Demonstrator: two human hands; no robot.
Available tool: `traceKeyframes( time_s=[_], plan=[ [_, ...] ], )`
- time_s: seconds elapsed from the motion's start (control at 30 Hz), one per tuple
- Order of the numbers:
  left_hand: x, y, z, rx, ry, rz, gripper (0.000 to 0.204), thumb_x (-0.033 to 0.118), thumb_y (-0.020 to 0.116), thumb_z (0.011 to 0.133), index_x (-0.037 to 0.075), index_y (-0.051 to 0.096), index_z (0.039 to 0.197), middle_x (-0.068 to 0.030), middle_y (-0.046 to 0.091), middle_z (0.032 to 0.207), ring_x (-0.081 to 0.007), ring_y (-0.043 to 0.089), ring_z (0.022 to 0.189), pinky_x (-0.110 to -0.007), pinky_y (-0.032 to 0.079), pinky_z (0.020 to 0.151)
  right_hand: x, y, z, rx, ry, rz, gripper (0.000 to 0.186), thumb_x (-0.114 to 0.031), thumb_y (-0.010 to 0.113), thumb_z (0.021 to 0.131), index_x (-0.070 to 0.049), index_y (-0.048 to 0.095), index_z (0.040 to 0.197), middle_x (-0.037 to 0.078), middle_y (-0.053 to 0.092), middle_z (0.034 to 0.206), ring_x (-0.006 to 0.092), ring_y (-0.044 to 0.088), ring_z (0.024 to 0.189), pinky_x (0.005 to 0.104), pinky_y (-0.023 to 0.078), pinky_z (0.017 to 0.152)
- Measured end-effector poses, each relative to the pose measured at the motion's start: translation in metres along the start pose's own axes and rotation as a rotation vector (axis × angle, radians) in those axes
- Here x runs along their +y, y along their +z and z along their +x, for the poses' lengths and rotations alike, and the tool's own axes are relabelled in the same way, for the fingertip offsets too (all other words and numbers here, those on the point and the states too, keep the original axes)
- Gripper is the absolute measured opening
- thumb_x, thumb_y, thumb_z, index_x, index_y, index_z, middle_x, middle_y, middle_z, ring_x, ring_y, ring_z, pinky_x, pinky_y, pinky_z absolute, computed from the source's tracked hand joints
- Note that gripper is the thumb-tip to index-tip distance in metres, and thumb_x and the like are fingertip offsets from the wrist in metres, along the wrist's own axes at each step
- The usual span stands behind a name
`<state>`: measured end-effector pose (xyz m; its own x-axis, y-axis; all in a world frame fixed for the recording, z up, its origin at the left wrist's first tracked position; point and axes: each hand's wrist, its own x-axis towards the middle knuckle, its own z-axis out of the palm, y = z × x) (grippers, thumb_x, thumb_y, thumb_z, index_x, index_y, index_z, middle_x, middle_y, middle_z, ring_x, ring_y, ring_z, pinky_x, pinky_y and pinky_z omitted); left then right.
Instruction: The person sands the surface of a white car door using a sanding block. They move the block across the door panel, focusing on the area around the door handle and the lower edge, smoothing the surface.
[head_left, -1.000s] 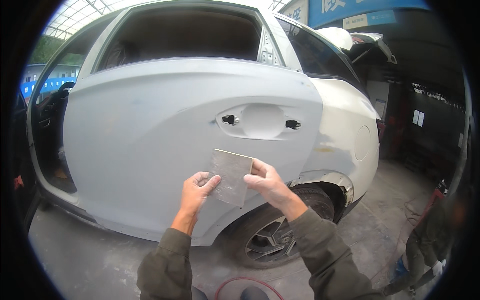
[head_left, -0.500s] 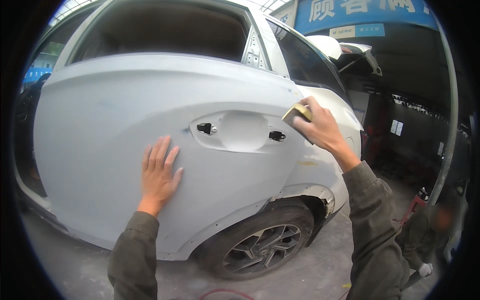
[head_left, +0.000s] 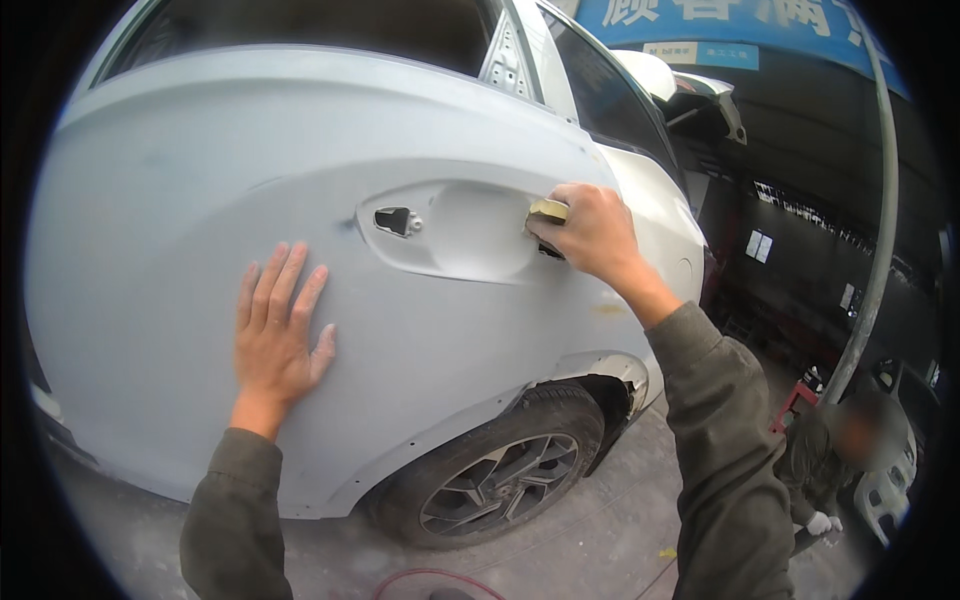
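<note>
Sanding pad (head_left: 548, 209) sits pinched in the right hand (head_left: 590, 236), pressed against the grey car door (head_left: 200, 200) beside the handle recess (head_left: 450, 230); left hand (head_left: 275, 335) lies flat, fingers spread, holding nothing, lower on the panel.

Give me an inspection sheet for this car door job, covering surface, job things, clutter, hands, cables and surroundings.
Surface: grey primed car door, matt, handle removed from its recess.
Job's things: folded yellowish sanding pad pressed at the right end of the recess.
Clutter: small yellow scrap on the concrete floor.
Hands: left hand flat and open on the door; right hand closed in a grip on the pad.
Cables: red hose on the floor at the lower edge.
Surroundings: rear wheel, blue signboard, another person crouching at the right.
</note>
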<state>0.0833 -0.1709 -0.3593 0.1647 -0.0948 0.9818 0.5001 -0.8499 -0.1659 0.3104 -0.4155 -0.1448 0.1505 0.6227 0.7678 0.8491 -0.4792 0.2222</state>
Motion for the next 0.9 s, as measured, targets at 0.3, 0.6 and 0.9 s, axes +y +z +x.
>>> traceKeyframes(
  time_s=[0.3,0.6,0.9],
  plan=[
    [-0.002,-0.002,0.001,0.007,-0.002,-0.006,0.072,0.021,0.073,0.085,0.019,0.051,0.154,-0.0074,0.045,0.167,-0.0295,0.039,0.158,-0.052,0.029,0.132,-0.001,0.009,-0.002,0.155,0.005,0.052,0.027,-0.031,0.087,0.085,-0.006,0.081,0.092,0.012,0.078,0.090,0.0325,0.075,0.079,0.0434,0.057,0.075],
    [-0.003,-0.002,0.000,0.012,0.024,0.013,0.070,0.020,0.071,0.086,0.018,0.052,0.153,-0.0088,0.047,0.165,-0.0309,0.040,0.157,-0.053,0.030,0.132,0.002,0.019,-0.009,0.095,0.134,0.165,0.030,-0.030,0.089,0.084,-0.003,0.082,0.094,0.015,0.078,0.083,0.0308,0.074,0.073,0.0401,0.057,0.072],
    [-0.001,0.000,-0.001,0.030,0.015,-0.016,0.067,0.019,0.070,0.086,0.017,0.055,0.151,-0.0089,0.049,0.164,-0.0314,0.042,0.155,-0.053,0.030,0.131,0.011,0.024,-0.007,0.136,0.078,0.206,0.029,-0.029,0.089,0.084,-0.002,0.083,0.094,0.015,0.078,0.084,0.0316,0.074,0.075,0.0412,0.057,0.074]
  ],
)
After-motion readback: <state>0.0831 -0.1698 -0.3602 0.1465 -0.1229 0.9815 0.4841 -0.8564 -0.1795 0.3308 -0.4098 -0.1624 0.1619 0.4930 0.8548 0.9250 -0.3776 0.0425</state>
